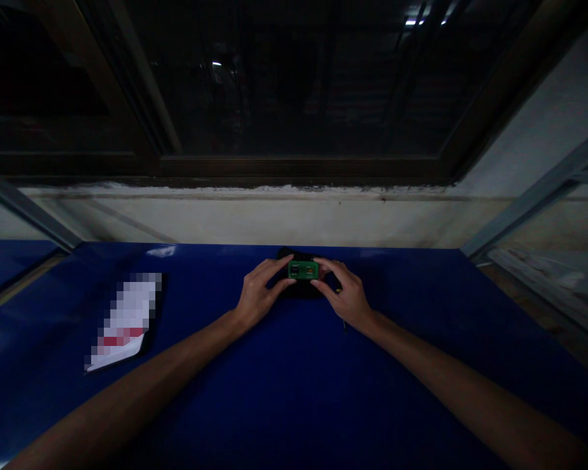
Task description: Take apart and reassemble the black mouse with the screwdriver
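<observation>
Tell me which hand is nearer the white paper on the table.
Left. The left hand holds the green board by its end toward the paper; the right hand holds the far end.

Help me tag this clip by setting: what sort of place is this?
Probably a dim indoor workbench for small electronics. The left hand and right hand hold a green circuit board over a blue table, set against a wall under a dark window.
</observation>
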Motion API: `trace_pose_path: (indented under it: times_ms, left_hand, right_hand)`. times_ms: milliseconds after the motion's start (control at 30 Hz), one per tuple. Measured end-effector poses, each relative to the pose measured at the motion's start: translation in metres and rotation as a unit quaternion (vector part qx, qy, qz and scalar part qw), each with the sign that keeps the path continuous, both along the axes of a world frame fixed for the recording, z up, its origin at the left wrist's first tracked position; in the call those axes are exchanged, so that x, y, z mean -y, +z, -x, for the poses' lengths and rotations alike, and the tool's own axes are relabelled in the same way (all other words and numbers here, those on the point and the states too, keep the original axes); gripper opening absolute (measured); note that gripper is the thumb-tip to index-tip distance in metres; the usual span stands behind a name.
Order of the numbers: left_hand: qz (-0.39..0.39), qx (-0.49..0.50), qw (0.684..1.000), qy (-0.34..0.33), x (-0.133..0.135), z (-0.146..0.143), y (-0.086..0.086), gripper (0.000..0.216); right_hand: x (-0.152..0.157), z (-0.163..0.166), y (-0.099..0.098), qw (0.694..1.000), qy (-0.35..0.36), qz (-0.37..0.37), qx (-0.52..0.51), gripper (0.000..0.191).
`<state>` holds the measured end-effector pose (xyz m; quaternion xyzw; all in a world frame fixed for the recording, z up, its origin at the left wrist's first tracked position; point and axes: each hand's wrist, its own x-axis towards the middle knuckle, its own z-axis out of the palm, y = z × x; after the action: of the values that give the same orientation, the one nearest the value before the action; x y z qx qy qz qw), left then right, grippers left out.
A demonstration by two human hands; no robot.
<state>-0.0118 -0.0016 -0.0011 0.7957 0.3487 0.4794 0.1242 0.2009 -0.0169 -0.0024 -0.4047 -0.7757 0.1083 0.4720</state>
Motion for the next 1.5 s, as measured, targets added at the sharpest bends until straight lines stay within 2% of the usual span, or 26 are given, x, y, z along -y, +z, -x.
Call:
trace_pose_path:
  times_ms: [167,400,533,667,767,867,1000,1200,1500]
  left_hand:
    - [-0.006,-0.001,1.000,-0.017,0.002,0.000,0.000,0.040]
    - [-0.012,-0.012,1.000,-0.026,0.004,0.000,0.002,0.038]
    - [-0.023,-0.016,0.999,-0.026,0.005,0.000,0.002,0.042]
    - [-0.035,-0.018,0.999,-0.021,0.004,-0.002,0.000,0.031]
    - [-0.048,-0.039,0.998,0.006,0.006,-0.001,0.001,0.029]
    - [-0.056,-0.078,0.994,0.060,0.009,0.001,0.004,0.025]
    - [-0.029,-0.139,0.985,0.099,0.011,0.004,0.007,0.020]
    - [-0.006,-0.197,0.974,0.108,0.010,0.004,0.003,0.018]
    - [0.033,-0.227,0.967,0.108,0.009,0.001,0.002,0.023]
  right_hand:
    - [0.001,0.000,0.003,1.000,0.011,-0.001,-0.002,0.038]
    - [-0.004,0.000,-0.002,1.000,0.007,-0.027,0.009,0.010]
    - [-0.005,0.000,0.000,1.000,0.003,-0.003,0.008,0.022]
    - [-0.005,0.001,0.003,1.000,0.014,0.027,0.005,0.027]
    - [-0.005,0.000,0.003,0.999,0.020,0.029,0.005,0.028]
    - [-0.005,-0.001,0.002,1.000,0.008,0.022,-0.016,0.024]
    - [-0.005,-0.002,0.002,0.999,-0.009,0.035,-0.034,0.021]
    - [-0.005,-0.002,0.003,0.999,-0.005,0.037,-0.026,0.022]
    - [-0.005,-0.003,0.004,1.000,-0.015,0.021,-0.014,0.021]
